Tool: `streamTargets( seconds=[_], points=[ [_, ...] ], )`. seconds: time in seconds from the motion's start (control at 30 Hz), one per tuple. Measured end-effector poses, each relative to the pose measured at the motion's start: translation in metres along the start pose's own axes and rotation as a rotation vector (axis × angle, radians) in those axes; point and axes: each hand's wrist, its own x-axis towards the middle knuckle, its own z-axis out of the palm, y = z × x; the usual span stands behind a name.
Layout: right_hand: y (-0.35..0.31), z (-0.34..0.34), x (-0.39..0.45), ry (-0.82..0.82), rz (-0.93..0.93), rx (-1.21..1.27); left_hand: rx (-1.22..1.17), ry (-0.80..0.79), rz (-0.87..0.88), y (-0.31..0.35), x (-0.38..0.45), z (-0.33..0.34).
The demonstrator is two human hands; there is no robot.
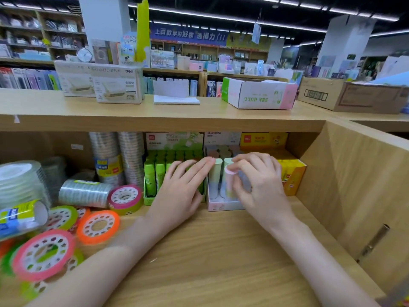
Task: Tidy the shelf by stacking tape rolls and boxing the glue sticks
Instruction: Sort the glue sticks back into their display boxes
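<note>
My right hand (259, 185) grips a pastel glue stick with a pink cap (230, 180), held upright in the front row of the pink glue-stick box (221, 206). My left hand (183, 187) rests flat against the green glue-stick box (150, 199), its fingertips touching a mint-capped stick (215, 173) in the pink box. Loose coloured tape rolls lie at the left: an orange one (98, 227), a pink one (43, 254), and a pink-and-yellow one (125, 199) on its edge. Clear tape stacks (130, 158) stand behind them.
A yellow glue-stick box (293, 176) stands to the right of the pink one, near the wooden side wall (354, 185). A lying sleeve of clear tape (85, 192) and a big clear roll (22, 185) crowd the left. Cartons sit on the top shelf (155, 120).
</note>
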Motion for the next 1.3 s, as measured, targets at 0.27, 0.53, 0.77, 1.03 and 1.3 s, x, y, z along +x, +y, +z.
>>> streamTargets(
  seconds=[0.27,0.53,0.77,1.03,1.3],
  points=[
    [0.005,-0.002,0.016,-0.07,-0.073,-0.037,-0.006,-0.003,0.022,-0.007,0.001,0.0],
    [0.002,0.005,0.025,-0.067,0.055,0.235,-0.015,0.005,0.036,-0.011,0.001,0.001],
    [-0.001,0.012,0.018,-0.109,0.022,0.276,-0.019,0.017,0.039,-0.012,0.001,0.002],
    [-0.001,0.017,0.015,-0.131,-0.02,0.132,-0.021,0.02,0.04,-0.011,0.001,0.001],
    [0.023,-0.01,0.007,-0.078,0.072,0.245,-0.092,-0.024,-0.019,-0.005,-0.002,-0.005]
  ],
)
